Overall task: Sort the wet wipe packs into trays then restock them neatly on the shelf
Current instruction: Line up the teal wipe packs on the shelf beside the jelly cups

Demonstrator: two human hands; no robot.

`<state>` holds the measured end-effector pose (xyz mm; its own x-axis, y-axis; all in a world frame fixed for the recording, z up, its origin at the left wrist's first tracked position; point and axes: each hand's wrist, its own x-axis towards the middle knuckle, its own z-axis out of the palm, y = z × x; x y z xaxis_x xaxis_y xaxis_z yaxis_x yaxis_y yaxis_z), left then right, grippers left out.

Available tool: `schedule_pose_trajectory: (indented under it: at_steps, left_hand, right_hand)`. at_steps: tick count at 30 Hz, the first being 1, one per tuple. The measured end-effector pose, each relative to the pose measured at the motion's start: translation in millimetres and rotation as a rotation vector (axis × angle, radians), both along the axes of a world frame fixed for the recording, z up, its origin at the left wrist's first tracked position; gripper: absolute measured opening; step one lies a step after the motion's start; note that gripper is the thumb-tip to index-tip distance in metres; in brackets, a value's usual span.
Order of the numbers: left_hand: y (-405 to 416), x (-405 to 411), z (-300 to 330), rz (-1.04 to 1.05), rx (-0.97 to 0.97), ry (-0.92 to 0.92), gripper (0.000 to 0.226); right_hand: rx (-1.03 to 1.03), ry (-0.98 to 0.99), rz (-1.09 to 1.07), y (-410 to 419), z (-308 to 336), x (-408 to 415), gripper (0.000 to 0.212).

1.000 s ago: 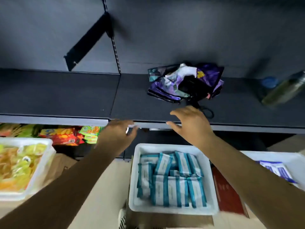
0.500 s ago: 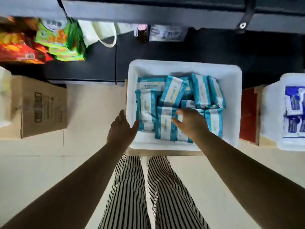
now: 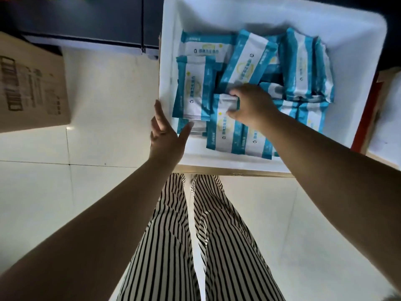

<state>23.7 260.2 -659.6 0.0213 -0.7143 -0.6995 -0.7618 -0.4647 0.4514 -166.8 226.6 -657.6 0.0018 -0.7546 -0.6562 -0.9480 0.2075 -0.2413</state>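
Reaching down into the white tray (image 3: 366, 79), the right hand (image 3: 252, 105) curls its fingers over the top edge of one blue-and-white wet wipe pack (image 3: 225, 129), its thumb tucked against the pack's face, so this grip is closed on that pack. The pack lies in the near part of the tray, slightly overlapping its neighbours. The rest of the wet wipe packs (image 3: 299, 61) fill the tray in a loose heap: some flat along the left wall, one tilted diagonally across the middle, several standing on edge toward the right side. The left hand (image 3: 167, 135) hovers at the tray's near-left corner with its fingers straight and spread and its thumb angled toward the packs; this grip is wide open and holds nothing, and whether the fingers actually touch the tray's rim cannot be told. The tray sits on a cardboard box (image 3: 234, 173) whose edge shows just below the near rim. Striped trousers (image 3: 173, 235) show beneath the arms, over a pale tiled floor (image 3: 104, 88). To the left stands another cardboard carton (image 3: 30, 83) with printed markings, well apart from the tray. A dark shelf base (image 3: 86, 20) runs along the top left.
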Motion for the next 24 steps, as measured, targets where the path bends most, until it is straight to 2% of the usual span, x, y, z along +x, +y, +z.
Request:
schedule_pose_trajectory:
  at_steps: [5,8,10,12,13,15,17,18,19,21,22,24]
  left_hand:
    - [1.1,0.2,1.0,0.017,0.005,0.023,0.088]
    - [4.8,-3.7,6.5,0.079,-0.026,-0.027,0.085]
    - [13.6,-6.5,14.0,0.104,-0.198,-0.077,0.08]
    - [24.9,-13.1,22.6,0.1,-0.378,-0.015,0.077]
    - [29.4,-18.3,25.0,0.109,-0.402,0.043,0.075]
    - [29.7,-28.7,25.2,0.177,-0.333,0.148,0.059]
    - [20.1,-38.9,21.4,0.276,-0.165,0.164,0.029]
    - [12.8,-42.2,17.0,0.396,-0.063,0.175,0.029]
    - [4.4,-44.2,12.8,0.593,0.054,0.218,0.036]
    - [-13.9,-48.9,6.5,1.02,0.307,0.383,0.034]
    - [-20.8,-50.9,3.2,1.143,0.387,0.438,0.032]
    - [-32.9,-56.3,1.4,1.215,0.48,0.457,0.036]
  right_hand:
    - [0.011,0.046,0.16,-1.9,10.0,3.9,0.039]
    - [0.071,-0.106,-0.012,8.0,20.9,0.8,0.034]
    - [0.081,-0.201,-0.153,15.8,28.1,-7.5,0.03]
    - [0.035,-0.288,-0.334,21.1,34.0,-18.4,0.02]
    - [0.007,-0.33,-0.439,22.6,36.0,-24.4,0.017]
    - [-0.051,-0.406,-0.645,25.2,36.9,-35.9,0.013]
    - [-0.073,-0.459,-0.806,28.1,36.9,-44.9,0.005]
    - [-0.066,-0.48,-0.882,29.9,35.1,-48.5,0.004]
    - [-0.054,-0.498,-0.956,31.5,33.5,-51.5,0.009]
    - [-0.038,-0.53,-1.094,33.2,30.2,-57.0,0.012]
    - [-0.032,-0.549,-1.148,33.2,29.5,-59.1,0.011]
    - [-0.029,-0.587,-1.237,33.0,27.6,-60.1,0.008]
